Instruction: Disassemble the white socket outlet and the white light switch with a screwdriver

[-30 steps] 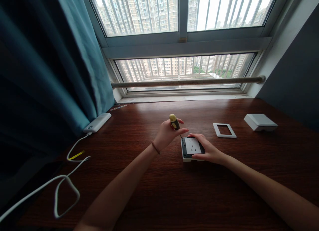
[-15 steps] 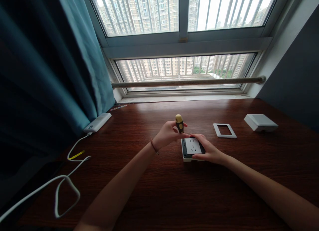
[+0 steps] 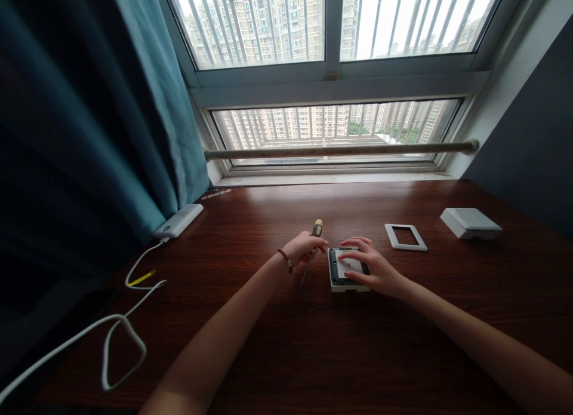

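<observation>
A wall socket [image 3: 344, 270] with a white face and dark surround sits on a white back box in the middle of the table. Just left of it, my left hand [image 3: 304, 248] is closed around a screwdriver [image 3: 317, 228] with a yellow and black handle. The thin shaft comes out below the hand and slants down to the left, apart from the socket. My right hand [image 3: 370, 267] lies over the right part of the socket, fingers spread across its face, thumb at the near side. Those fingers hide much of the face.
To the right lie a white square frame [image 3: 423, 246] and a white box [image 3: 472, 221]. On the left, a white power strip [image 3: 179, 221] rests by the blue curtain [image 3: 134, 104], its cable looping past a yellow strip [image 3: 142, 278]. A window rail [image 3: 340, 151] runs behind the table.
My left hand has drawn back left from the socket, and the screwdriver has swung from upright to slanting. My right hand's fingers have spread from the socket's edge onto its face.
</observation>
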A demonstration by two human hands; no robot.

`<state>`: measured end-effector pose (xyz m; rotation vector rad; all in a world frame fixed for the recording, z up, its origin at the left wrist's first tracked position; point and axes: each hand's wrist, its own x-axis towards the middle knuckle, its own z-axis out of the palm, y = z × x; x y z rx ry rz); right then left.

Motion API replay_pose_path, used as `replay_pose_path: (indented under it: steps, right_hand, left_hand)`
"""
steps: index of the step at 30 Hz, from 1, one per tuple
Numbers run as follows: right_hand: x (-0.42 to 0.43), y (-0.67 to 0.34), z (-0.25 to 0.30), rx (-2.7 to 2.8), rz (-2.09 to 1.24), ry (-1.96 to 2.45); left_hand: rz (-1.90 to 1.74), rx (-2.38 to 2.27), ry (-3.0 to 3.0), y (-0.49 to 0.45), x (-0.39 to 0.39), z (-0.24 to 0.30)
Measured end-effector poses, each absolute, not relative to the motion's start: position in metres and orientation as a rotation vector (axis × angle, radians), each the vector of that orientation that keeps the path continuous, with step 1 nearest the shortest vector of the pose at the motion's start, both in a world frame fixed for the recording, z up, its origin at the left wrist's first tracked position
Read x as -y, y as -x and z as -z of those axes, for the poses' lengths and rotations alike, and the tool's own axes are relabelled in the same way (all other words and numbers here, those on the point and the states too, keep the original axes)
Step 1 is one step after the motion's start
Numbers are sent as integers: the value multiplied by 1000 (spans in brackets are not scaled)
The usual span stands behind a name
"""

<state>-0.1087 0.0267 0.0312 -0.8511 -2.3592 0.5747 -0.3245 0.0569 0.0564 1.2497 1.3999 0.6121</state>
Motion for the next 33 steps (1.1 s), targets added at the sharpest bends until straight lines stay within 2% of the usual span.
replay_pose_path:
  steps: [7,20,33]
  right_hand:
    - [-26,134,-39,2312,-568,926]
    - [-31,161,-57,2598,-253,1301]
    - [-24,155,-58,2795,-3,903]
  left_hand:
    - [-551,-1399,-1202,321,-55,-44]
    - [-501,-1307,-1223,326,-60,-32]
    - [-529,-1305,-1278,325,-61,-29]
